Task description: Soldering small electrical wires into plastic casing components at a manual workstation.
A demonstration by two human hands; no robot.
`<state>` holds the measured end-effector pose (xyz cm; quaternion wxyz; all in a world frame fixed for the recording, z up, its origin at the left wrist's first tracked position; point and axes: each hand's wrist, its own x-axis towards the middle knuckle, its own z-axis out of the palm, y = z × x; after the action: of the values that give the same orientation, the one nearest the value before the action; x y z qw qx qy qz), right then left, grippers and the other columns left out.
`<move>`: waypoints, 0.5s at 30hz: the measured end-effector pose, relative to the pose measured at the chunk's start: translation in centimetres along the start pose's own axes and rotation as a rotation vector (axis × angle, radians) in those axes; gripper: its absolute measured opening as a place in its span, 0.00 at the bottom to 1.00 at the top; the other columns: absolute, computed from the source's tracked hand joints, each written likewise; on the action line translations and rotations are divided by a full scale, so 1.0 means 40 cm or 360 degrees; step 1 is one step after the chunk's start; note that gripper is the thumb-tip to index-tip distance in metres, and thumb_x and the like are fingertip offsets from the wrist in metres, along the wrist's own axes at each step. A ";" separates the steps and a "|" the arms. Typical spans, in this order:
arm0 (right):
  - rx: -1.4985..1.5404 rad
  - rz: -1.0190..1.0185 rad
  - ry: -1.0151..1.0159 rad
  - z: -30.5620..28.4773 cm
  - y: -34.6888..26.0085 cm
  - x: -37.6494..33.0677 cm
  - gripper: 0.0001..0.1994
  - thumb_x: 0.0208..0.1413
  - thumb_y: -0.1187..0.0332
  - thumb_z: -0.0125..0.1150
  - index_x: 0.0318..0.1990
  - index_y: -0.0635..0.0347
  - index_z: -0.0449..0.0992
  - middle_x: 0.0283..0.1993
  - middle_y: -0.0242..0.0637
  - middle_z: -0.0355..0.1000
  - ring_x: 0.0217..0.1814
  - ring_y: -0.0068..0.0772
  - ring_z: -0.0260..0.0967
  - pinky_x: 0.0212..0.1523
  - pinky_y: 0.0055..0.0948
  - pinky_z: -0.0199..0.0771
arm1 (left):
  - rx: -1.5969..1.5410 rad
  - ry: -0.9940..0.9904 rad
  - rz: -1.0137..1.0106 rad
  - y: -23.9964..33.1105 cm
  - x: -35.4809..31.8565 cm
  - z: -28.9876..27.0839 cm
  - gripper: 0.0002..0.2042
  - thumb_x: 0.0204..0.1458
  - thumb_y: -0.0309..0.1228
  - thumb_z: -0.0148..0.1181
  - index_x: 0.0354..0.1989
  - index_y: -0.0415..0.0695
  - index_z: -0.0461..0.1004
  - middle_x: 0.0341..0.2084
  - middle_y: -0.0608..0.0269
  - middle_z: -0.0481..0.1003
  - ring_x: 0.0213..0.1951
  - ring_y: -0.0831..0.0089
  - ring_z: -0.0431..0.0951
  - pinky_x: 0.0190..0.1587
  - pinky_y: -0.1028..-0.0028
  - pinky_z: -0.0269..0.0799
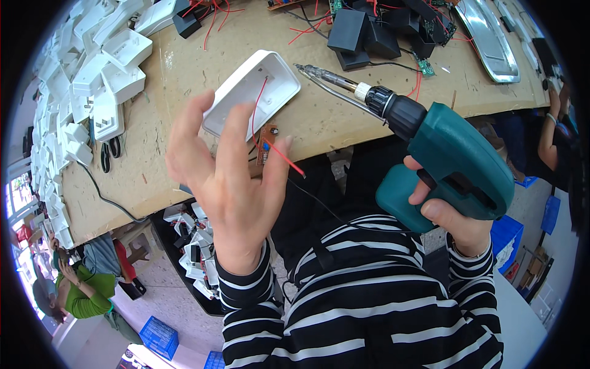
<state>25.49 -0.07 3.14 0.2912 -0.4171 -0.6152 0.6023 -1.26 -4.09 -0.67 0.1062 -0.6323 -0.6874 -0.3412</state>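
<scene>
My right hand is wrapped round the grip of a dark green soldering gun. Its metal tip points up and left, ending just beside a white plastic casing on the table. The casing is tilted with its hollow side showing. Over the casing's near left part, my left hand has its fingers spread apart, the index fingertip overlapping the rim. Close to my left thumb is a small brown circuit board, partly hidden by the fingers. A red wire runs across the casing, and another red end shows past the thumb.
White casings are heaped along the table's left side, with black-handled scissors beside them. Black boxes with red wires lie at the back, near a metal tray. A bin of white parts stands below the table edge.
</scene>
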 end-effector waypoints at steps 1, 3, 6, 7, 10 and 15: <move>0.0003 0.0000 0.0002 -0.002 0.000 0.000 0.36 0.45 0.74 0.69 0.64 0.67 0.61 0.52 0.56 0.72 0.38 0.31 0.75 0.43 0.31 0.76 | -0.0027 0.0081 0.0025 0.000 -0.008 -0.003 0.21 0.35 0.28 0.70 0.43 0.43 0.76 0.50 0.52 0.69 0.52 0.56 0.67 0.53 0.62 0.56; -0.0062 -0.0044 -0.0080 -0.008 0.003 0.002 0.36 0.46 0.73 0.69 0.64 0.67 0.60 0.53 0.56 0.71 0.38 0.31 0.75 0.43 0.30 0.76 | -0.0104 0.0047 0.0031 -0.002 -0.027 -0.009 0.20 0.35 0.26 0.70 0.42 0.43 0.77 0.49 0.52 0.70 0.50 0.57 0.68 0.52 0.63 0.57; -0.0005 0.0048 -0.0025 -0.004 -0.004 0.001 0.36 0.46 0.73 0.69 0.64 0.67 0.59 0.52 0.56 0.71 0.38 0.30 0.75 0.43 0.29 0.75 | -0.0256 0.0100 0.0054 0.000 -0.034 0.003 0.16 0.35 0.22 0.68 0.38 0.42 0.79 0.43 0.55 0.74 0.45 0.60 0.72 0.47 0.68 0.63; -0.0005 0.0048 -0.0025 -0.002 -0.004 0.003 0.36 0.46 0.73 0.69 0.64 0.67 0.59 0.52 0.56 0.71 0.38 0.30 0.75 0.43 0.29 0.75 | -0.0345 0.0054 0.0074 -0.002 -0.036 0.004 0.16 0.35 0.21 0.68 0.37 0.42 0.79 0.41 0.56 0.74 0.42 0.62 0.73 0.45 0.68 0.64; 0.0012 -0.0012 0.0006 0.000 0.002 0.008 0.36 0.47 0.73 0.69 0.64 0.67 0.59 0.52 0.56 0.71 0.38 0.30 0.75 0.43 0.29 0.76 | -0.0462 0.0085 0.0149 -0.002 -0.029 0.011 0.15 0.34 0.19 0.68 0.35 0.42 0.80 0.34 0.59 0.76 0.33 0.65 0.75 0.37 0.71 0.68; 0.0071 -0.0052 0.0018 0.000 0.002 0.011 0.37 0.46 0.73 0.70 0.64 0.68 0.59 0.52 0.57 0.71 0.37 0.31 0.75 0.42 0.29 0.76 | -0.0553 -0.0011 0.0195 -0.008 -0.035 0.020 0.12 0.44 0.16 0.66 0.39 0.39 0.80 0.34 0.55 0.76 0.32 0.70 0.76 0.29 0.78 0.69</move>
<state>25.29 0.31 3.00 0.3137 -0.4038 -0.6067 0.6086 -1.07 -4.70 -2.18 0.0138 -0.6830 -0.5786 -0.4456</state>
